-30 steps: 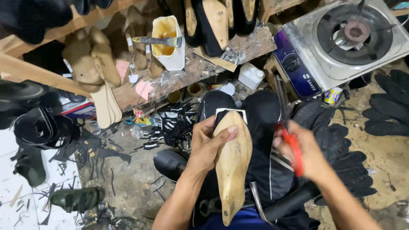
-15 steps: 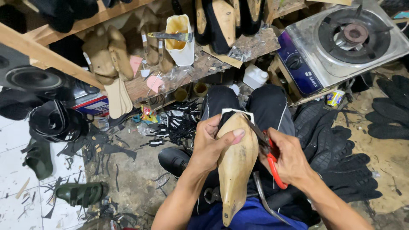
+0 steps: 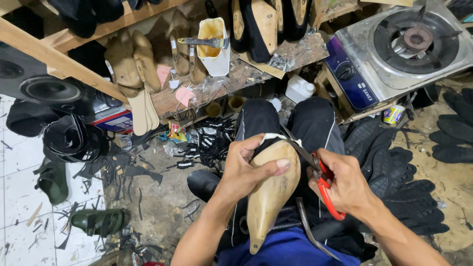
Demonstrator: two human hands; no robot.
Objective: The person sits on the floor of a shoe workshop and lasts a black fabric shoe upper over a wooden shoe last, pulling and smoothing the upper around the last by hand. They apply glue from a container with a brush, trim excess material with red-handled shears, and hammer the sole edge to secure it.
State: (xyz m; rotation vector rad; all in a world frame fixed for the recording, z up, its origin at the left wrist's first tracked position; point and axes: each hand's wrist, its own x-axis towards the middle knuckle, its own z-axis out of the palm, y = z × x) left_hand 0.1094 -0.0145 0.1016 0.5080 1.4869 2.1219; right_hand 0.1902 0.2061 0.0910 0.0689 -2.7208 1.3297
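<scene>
A tan wooden shoe last [image 3: 270,197] stands on my lap, toe pointing down toward me. My left hand [image 3: 246,167] grips its upper part, thumb laid across the wood. A strip of white material [image 3: 268,139] lies over the last's top end. My right hand [image 3: 345,184] holds red-handled scissors [image 3: 320,172], whose dark blades reach the white strip at the last's top right edge. A metal tool [image 3: 310,231] rests on my lap beside the last.
A wooden workbench [image 3: 256,69] ahead carries more lasts [image 3: 133,59], shoe uppers and a white glue container [image 3: 214,47]. A gas stove [image 3: 404,49] sits at the upper right. Black soles [image 3: 409,197] pile on the right. Scraps and green sandals [image 3: 96,221] litter the floor at left.
My right hand has brought the scissors in from the right to the top of the last. The left hand has kept its hold on the last.
</scene>
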